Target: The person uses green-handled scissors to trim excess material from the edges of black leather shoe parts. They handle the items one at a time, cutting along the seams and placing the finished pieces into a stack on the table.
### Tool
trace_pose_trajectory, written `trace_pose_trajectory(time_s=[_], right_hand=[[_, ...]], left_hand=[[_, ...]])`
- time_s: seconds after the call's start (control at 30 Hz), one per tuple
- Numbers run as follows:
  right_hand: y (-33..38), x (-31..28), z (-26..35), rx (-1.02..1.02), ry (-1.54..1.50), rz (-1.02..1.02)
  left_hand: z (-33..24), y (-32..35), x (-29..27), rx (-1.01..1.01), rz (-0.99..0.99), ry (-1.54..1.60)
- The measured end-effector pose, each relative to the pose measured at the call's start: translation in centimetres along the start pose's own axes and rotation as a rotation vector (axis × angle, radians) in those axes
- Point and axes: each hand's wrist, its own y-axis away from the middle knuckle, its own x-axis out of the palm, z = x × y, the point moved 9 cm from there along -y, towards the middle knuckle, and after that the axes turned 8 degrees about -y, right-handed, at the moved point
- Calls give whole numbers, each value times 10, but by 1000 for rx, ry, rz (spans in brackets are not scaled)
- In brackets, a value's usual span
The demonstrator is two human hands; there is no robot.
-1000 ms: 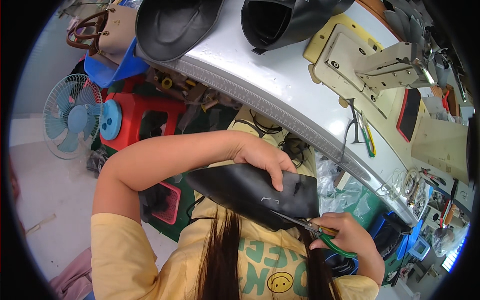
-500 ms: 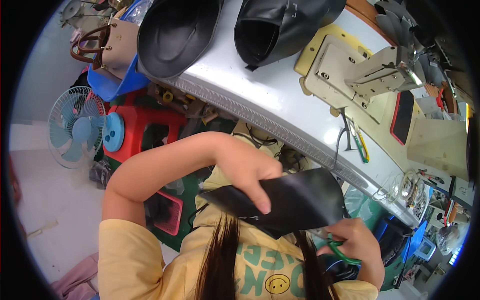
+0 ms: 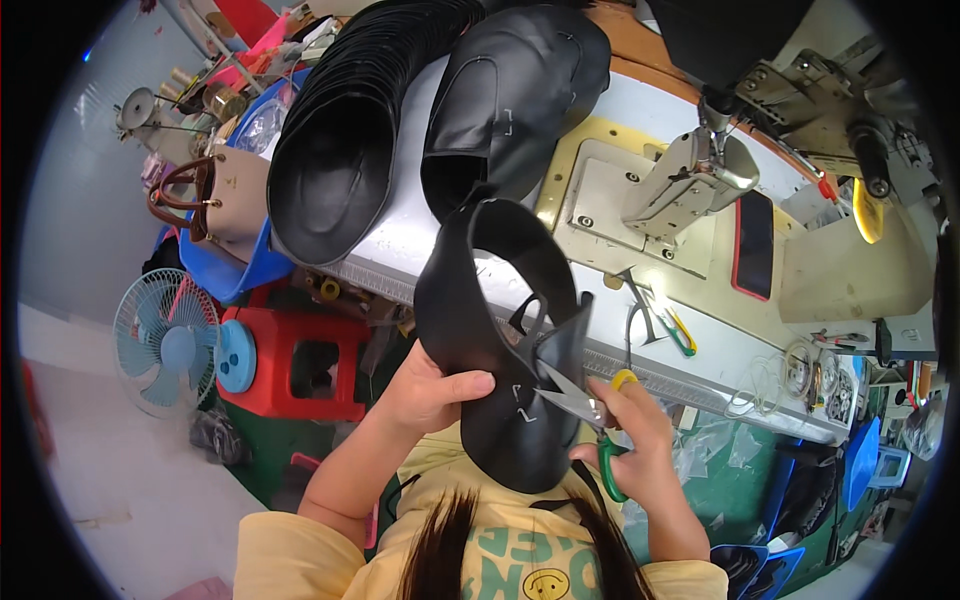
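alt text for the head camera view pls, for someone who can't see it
A person's left hand holds a curved black leather piece while the right hand works green-handled scissors at its edge. Beyond lie stacked black leather pieces and a sewing machine on a worktable.

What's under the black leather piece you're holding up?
Under the black leather piece show the left hand's thumb, the scissors in the right hand, and a yellow shirt. The left fingers behind it are covered.
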Motion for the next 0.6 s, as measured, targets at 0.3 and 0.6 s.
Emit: trace_pose_trajectory(time_s=[0.3,0.6], right_hand=[[2,14,-9,129,-233,117],[-1,18,-4,101,-154,36]], left_hand=[[21,0,-4,-59,57,29],[19,1,-6,-41,-16,33]])
